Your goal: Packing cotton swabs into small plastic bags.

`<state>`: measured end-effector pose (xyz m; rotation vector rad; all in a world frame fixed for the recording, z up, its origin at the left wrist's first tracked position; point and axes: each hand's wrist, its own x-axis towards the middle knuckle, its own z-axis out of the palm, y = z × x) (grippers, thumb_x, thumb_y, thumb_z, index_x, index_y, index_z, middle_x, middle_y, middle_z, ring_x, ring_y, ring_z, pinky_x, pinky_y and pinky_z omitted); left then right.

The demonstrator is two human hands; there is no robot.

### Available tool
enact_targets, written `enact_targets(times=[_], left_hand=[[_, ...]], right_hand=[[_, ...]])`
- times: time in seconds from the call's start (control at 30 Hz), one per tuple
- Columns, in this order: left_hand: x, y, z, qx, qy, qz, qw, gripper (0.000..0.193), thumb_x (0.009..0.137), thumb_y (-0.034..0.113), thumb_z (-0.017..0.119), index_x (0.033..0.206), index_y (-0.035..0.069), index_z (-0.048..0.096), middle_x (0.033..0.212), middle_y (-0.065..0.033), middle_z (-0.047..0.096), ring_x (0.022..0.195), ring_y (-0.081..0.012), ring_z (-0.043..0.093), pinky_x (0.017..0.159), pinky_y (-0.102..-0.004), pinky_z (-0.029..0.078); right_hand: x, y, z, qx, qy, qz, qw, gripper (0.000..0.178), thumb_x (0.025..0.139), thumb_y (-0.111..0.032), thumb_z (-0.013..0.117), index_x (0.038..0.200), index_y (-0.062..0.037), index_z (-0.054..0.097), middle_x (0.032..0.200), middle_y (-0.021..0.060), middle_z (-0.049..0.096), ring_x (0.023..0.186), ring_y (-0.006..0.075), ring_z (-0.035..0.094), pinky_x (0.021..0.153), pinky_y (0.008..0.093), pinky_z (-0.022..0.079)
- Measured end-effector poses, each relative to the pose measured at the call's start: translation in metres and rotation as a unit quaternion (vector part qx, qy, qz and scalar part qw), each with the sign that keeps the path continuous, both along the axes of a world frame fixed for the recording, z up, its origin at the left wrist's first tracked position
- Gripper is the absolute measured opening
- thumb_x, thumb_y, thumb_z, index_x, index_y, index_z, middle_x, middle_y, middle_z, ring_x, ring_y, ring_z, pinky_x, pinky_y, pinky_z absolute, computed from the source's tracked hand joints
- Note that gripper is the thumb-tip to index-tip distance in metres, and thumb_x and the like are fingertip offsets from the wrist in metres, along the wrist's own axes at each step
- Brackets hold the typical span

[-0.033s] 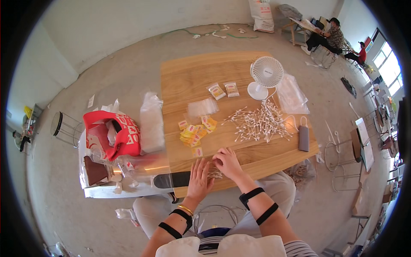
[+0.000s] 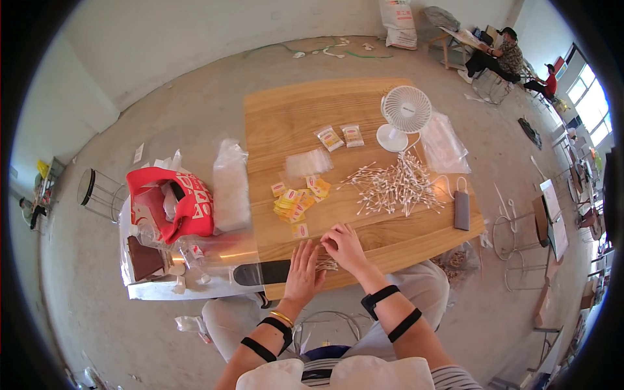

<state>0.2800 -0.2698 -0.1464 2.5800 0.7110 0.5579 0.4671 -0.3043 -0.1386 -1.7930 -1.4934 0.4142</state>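
Cotton swabs — bunched at the near edge of the table, between left hand, fingers straight, and right hand, half-curled; both grips unclear — no visible shift, so handling apparently mid-step.

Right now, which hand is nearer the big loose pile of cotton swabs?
Right. The right hand is on the near side of the swab pile, toward its left end; the left hand is farther left and nearer the body.

my wooden table carries a desk fan at one o'clock, cotton swabs heaped at three, yellow cards at nine.
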Motion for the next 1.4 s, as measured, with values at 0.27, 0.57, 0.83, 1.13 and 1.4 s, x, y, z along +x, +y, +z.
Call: enact_targets(times=[0.27, 0.57, 0.83, 1.13, 1.4], left_hand=[[-0.001, -0.001, -0.005, -0.016, 0.020, 0.009, 1.000, 0.068, 0.086, 0.020, 0.067, 0.145, -0.001, 0.040, 0.150, -0.0219, 0.041, 0.146, -0.0381, 0.033, 0.122, -0.0533, 0.024], [-0.005, 0.015, -0.001, -0.094, -0.028, 0.013, 0.995, 0.075, 0.080, 0.018, 0.075, 0.145, 0.003, 0.042, 0.149, -0.0150, 0.046, 0.143, -0.0370, 0.038, 0.121, -0.0525, 0.026], [-0.005, 0.021, -0.010, -0.012, 0.030, 0.076, 0.997, 0.079, 0.076, 0.029, 0.081, 0.145, 0.008, 0.046, 0.151, -0.0120, 0.044, 0.145, -0.0336, 0.037, 0.121, -0.0567, 0.022], [-0.004, 0.017, -0.002, -0.074, 0.004, 0.034, 0.997, 0.072, 0.082, 0.027, 0.078, 0.142, 0.003, 0.046, 0.150, -0.0168, 0.042, 0.146, -0.0369, 0.033, 0.121, -0.0576, 0.020], [0.021, 0.025, -0.008, -0.005, 0.060, 0.058, 0.996, 0.079, 0.087, 0.035, 0.073, 0.148, -0.001, 0.038, 0.156, -0.0186, 0.035, 0.149, -0.0372, 0.027, 0.122, -0.0572, 0.016]], right_hand=[[-0.005, 0.035, 0.016, 0.013, -0.153, 0.106, 0.982, 0.033, 0.086, -0.006, 0.058, 0.117, -0.0132, 0.069, 0.120, 0.0051, 0.063, 0.115, 0.0284, 0.056, 0.101, 0.0426, 0.043], [0.005, -0.021, 0.021, 0.029, 0.029, -0.049, 0.998, 0.031, 0.095, -0.007, 0.053, 0.125, -0.0073, 0.064, 0.127, 0.0120, 0.062, 0.121, 0.0322, 0.055, 0.103, 0.0433, 0.045], [-0.069, -0.004, 0.006, 0.072, 0.169, -0.082, 0.980, 0.028, 0.099, -0.009, 0.047, 0.124, -0.0024, 0.059, 0.128, 0.0214, 0.056, 0.124, 0.0388, 0.053, 0.106, 0.0423, 0.042], [-0.027, -0.025, 0.001, 0.091, 0.093, -0.175, 0.976, 0.024, 0.100, -0.006, 0.047, 0.120, -0.0042, 0.060, 0.122, 0.0195, 0.058, 0.114, 0.0387, 0.056, 0.097, 0.0433, 0.047], [-0.027, -0.024, -0.001, 0.098, 0.082, -0.194, 0.973, 0.020, 0.098, -0.004, 0.050, 0.115, -0.0048, 0.061, 0.118, 0.0181, 0.061, 0.110, 0.0388, 0.058, 0.095, 0.0432, 0.048]])
